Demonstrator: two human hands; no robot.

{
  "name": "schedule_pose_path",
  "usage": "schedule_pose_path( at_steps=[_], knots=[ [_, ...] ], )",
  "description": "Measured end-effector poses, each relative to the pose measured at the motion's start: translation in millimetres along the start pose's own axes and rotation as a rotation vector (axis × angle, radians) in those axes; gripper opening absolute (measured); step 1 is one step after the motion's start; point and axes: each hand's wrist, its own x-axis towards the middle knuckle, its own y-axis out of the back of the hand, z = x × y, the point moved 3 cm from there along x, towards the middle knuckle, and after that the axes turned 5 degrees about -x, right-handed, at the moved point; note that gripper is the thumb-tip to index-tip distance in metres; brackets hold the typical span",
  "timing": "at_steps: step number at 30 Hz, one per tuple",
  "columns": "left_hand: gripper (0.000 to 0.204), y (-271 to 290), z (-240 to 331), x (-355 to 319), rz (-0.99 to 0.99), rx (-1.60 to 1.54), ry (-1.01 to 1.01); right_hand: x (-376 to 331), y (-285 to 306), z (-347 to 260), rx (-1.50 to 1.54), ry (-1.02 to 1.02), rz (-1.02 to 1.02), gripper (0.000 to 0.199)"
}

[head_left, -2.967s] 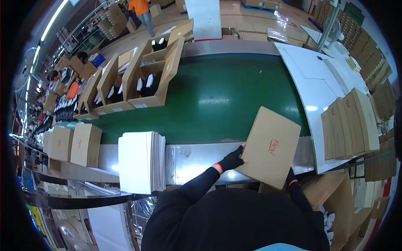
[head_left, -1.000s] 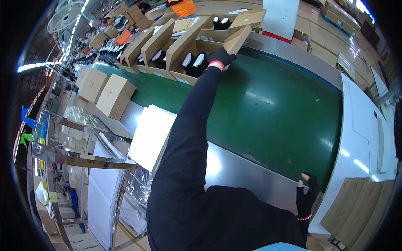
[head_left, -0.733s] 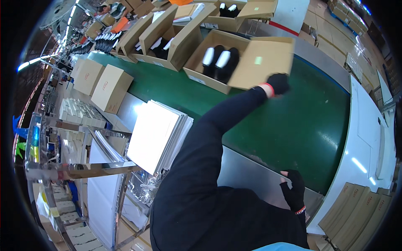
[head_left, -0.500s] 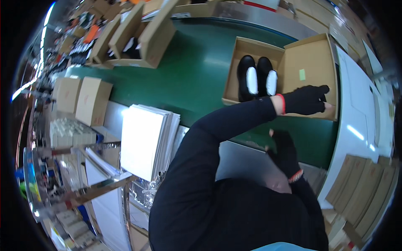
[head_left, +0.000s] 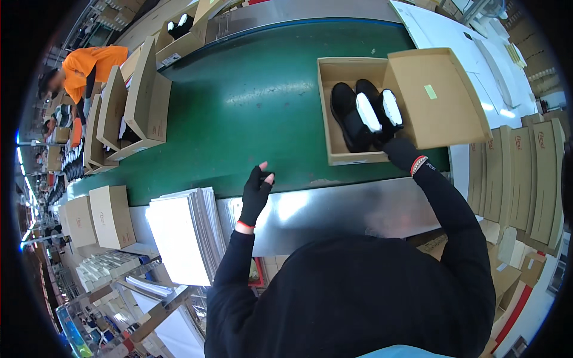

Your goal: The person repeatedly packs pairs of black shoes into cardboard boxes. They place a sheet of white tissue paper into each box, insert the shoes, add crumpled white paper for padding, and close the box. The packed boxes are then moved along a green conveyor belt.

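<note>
An open brown shoe box [head_left: 352, 158] sits on the green conveyor belt [head_left: 250, 113], its lid [head_left: 439, 98] folded back to the right. Inside lies a pair of black shoes [head_left: 364, 116] with white insoles. My right hand [head_left: 401, 153], in a black glove, grips the box's near wall by the lid hinge, beside the shoes' heels. My left hand [head_left: 256, 191], also gloved, hovers at the belt's near edge with fingers apart, holding nothing, well left of the box.
A stack of white sheets [head_left: 182, 238] lies left of my left hand on the steel ledge [head_left: 358, 209]. Closed boxes [head_left: 110, 215] stand further left. Open shoe boxes [head_left: 143, 101] ride the belt's far left, near a person in orange [head_left: 89, 59]. Flat cardboard stacks [head_left: 525, 173] are at the right.
The open box of shoes was drawn along the belt from the far left to in front of me. My left hand has let go and pulled back; my right hand has moved onto the box.
</note>
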Motion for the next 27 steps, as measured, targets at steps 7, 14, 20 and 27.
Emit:
schedule_pose_path(
  at_steps=[7,14,20,27],
  knots=[
    [0.073,-170,128,2,-0.051,0.422,-0.556,-66,-26,-136,0.540,-0.121,-0.062,0.026],
    [0.097,-246,103,10,-0.367,1.104,-0.210,-108,-50,-148,0.367,-0.017,-0.099,0.036],
    [0.061,-189,79,29,-0.251,0.840,-0.259,-104,-50,-143,0.384,0.060,0.057,0.038],
    [0.049,-85,159,-66,0.047,0.092,-0.201,-119,-32,-109,0.402,0.169,-0.155,0.042]
  ],
)
